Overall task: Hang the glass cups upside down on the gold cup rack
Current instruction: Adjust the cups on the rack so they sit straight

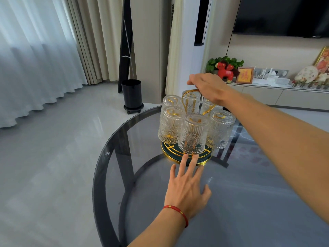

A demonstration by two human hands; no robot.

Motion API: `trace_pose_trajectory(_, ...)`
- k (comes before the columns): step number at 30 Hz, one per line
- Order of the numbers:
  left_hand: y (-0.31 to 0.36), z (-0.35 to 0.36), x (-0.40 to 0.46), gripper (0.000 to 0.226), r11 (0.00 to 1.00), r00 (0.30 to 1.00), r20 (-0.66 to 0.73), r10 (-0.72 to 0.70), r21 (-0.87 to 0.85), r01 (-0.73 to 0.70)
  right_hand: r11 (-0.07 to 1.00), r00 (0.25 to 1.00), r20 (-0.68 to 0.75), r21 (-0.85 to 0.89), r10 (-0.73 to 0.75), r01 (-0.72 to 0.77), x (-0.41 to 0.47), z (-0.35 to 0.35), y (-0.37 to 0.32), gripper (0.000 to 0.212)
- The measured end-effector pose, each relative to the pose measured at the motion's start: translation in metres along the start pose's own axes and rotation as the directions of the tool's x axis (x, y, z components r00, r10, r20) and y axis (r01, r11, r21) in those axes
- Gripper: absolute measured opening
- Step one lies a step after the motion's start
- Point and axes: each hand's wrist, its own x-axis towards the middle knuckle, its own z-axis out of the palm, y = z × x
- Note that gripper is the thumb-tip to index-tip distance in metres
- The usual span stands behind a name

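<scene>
Smoked-glass tabletop (240, 202) carries the gold cup rack (188, 157) near its far edge; right hand (208, 88) clamps its handle, left hand (187, 189) lies flat, fingers spread, touching its base, glass cups (193, 134) hanging between.

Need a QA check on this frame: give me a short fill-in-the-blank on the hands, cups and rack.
1. The right hand grips the rack's gold ____ at the top.
2. The glass cups on the rack number ____.
3. Every cup hangs with its mouth facing ____.
4. The left hand wears a ____ string bracelet.

Missing words: handle; six; down; red
</scene>
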Motion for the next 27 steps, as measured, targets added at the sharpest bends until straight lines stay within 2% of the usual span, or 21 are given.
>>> trace_pose_trajectory(3, 0.0, 0.002, 0.0, 0.06, 1.0, 1.0, -0.025, 0.004, 0.0, -0.004, 0.979, 0.99, 0.036, -0.145, -0.138, 0.142, -0.006, -0.001, -0.009, 0.049)
trace_pose_trajectory(5, 0.0, 0.003, 0.0, 0.06, 1.0, 1.0, -0.026, 0.005, -0.004, -0.005, 0.942, 0.975, 0.127, -0.263, -0.182, 0.21, -0.006, -0.002, -0.017, 0.053)
trace_pose_trajectory(9, 0.001, 0.002, -0.001, 0.062, 1.0, 0.999, -0.031, 0.005, -0.011, -0.006, 0.905, 0.935, 0.339, -0.358, -0.105, 0.231, 0.0, -0.001, -0.034, 0.066)
trace_pose_trajectory(12, 0.001, -0.001, 0.0, 0.063, 1.0, 1.0, -0.002, 0.002, -0.019, -0.002, 0.917, 0.905, 0.425, -0.349, -0.027, 0.191, 0.006, 0.004, -0.041, 0.064)
trace_pose_trajectory(16, 0.0, 0.001, 0.001, 0.061, 1.0, 1.0, -0.019, 0.002, -0.018, -0.003, 0.925, 0.889, 0.455, -0.358, 0.055, 0.126, 0.013, 0.009, -0.044, 0.053)
trace_pose_trajectory(22, 0.0, 0.003, 0.001, 0.061, 1.0, 1.0, -0.016, 0.005, -0.003, -0.005, 0.955, 0.885, 0.447, -0.297, 0.13, 0.01, 0.023, 0.011, -0.043, 0.053)
trace_pose_trajectory(27, 0.0, 0.005, 0.002, 0.061, 1.0, 1.0, -0.016, 0.005, -0.008, -0.005, 0.948, 0.881, 0.449, -0.317, 0.148, 0.002, 0.029, 0.015, -0.047, 0.053)
